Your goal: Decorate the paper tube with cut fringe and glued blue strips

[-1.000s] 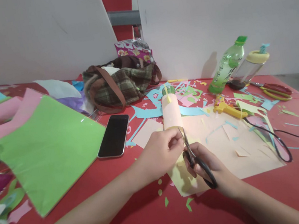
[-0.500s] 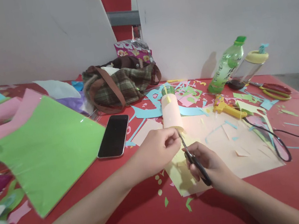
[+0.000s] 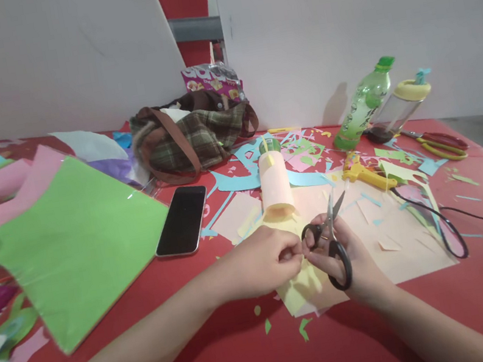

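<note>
Black-handled scissors [image 3: 336, 245] rest in my right hand [image 3: 352, 261], blades parted and pointing away from me. My left hand [image 3: 267, 261] is closed in a pinch, its fingertips meeting those of my right hand; whatever lies between them is too small to make out. Just beyond my hands a pale cream paper tube [image 3: 275, 184] lies on its side, its open end toward me. A green piece [image 3: 269, 145] with a yellow strip shows at its far end. Yellow paper [image 3: 304, 291] lies under my hands.
A phone [image 3: 182, 220] and green sheets [image 3: 76, 245] lie to the left. Behind is a plaid bag [image 3: 201, 135]. On the right are a yellow glue gun [image 3: 368, 175] with a black cord, a green bottle [image 3: 365, 104], a clear cup [image 3: 400, 108] and red-yellow-handled scissors [image 3: 443, 145]. Paper scraps surround the tube.
Both hands have drawn back from the tube's near end, and their fingertips have come together. The scissors have turned in my right hand, and their blades have spread apart.
</note>
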The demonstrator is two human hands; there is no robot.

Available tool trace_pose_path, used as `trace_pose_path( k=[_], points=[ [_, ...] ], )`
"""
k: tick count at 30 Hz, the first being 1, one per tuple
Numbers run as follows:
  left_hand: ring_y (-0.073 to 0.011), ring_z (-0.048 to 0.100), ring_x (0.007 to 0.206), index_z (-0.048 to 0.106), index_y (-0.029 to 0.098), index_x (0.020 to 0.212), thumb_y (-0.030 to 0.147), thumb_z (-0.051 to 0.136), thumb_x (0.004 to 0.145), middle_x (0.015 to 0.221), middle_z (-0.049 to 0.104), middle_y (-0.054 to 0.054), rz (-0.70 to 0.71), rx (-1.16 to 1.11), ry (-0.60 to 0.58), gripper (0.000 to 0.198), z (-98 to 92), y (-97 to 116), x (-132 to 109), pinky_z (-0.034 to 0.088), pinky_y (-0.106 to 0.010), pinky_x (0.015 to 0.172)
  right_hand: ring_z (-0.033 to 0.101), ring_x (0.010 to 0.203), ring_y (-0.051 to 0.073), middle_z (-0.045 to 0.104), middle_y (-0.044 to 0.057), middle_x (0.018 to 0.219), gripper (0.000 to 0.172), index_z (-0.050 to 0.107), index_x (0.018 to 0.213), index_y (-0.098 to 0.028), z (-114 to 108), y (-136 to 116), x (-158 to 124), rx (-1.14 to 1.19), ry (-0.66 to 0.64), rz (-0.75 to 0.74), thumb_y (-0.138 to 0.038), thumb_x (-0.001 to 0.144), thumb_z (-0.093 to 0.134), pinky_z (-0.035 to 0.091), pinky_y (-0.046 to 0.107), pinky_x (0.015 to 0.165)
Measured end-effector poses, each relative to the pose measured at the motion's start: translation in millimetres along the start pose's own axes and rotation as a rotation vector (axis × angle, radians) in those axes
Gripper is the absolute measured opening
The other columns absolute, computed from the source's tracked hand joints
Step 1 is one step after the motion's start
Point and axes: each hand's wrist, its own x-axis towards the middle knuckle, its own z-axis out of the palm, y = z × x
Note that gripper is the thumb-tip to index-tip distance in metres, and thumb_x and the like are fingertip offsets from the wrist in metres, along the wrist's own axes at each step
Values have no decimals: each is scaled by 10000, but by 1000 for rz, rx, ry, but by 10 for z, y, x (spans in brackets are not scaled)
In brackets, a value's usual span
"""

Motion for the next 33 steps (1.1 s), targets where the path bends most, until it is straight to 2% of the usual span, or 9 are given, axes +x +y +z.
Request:
trace_pose_path(
  k=[4, 11, 17, 23, 28, 33],
  points=[
    [-50, 282, 424, 380, 151, 519, 133, 385, 688, 463, 330, 54, 16, 36, -29, 171, 24, -9, 3, 211, -168, 392, 479, 651, 87, 463, -44, 748, 302, 387, 862, -252, 5, -6, -10, -41, -9, 9, -171, 672, 608, 385, 233, 630],
    [-48, 306, 432, 418, 142, 534, 145, 369, 718, 485, 348, 51, 63, 100, -96, 190, 20, -26, 7, 210, -186, 406, 450, 569, 68, 469, -50, 725, 328, 395, 903, -257, -31, 59, -16, -92, -53, 56, -145, 673, 600, 367, 191, 510],
    [-49, 322, 456, 482, 145, 626, 165, 377, 730, 520, 384, 53, 43, 2, 7, 149, 54, -39, 35, 240, -178, 427, 466, 627, 74, 477, -49, 733, 312, 405, 866, -252, -34, 52, 6, -2, 62, -36, -139, 658, 608, 390, 204, 587],
    [-62, 345, 489, 492, 153, 738, 227, 381, 758, 546, 393, 51, 30, -136, 60, 134, 187, -90, 82, 271, -183, 450, 488, 654, 88, 479, -48, 721, 324, 407, 867, -259, -41, 47, 11, 41, 186, -99, -119, 650, 602, 398, 210, 578],
    [-68, 358, 493, 497, 151, 702, 310, 345, 797, 547, 411, 41, 14, -161, 121, 240, 253, -100, 106, 257, -193, 448, 487, 659, 95, 481, -43, 723, 343, 412, 874, -259, -42, 55, 1, 44, 209, -130, -125, 634, 618, 395, 216, 571],
    [-64, 356, 491, 502, 149, 658, 261, 368, 785, 533, 407, 46, 23, -135, 144, 216, 265, -101, 113, 264, -193, 458, 480, 665, 101, 483, -40, 730, 343, 413, 873, -264, -41, 51, 3, 25, 208, -121, -144, 635, 628, 391, 217, 563]
  ],
)
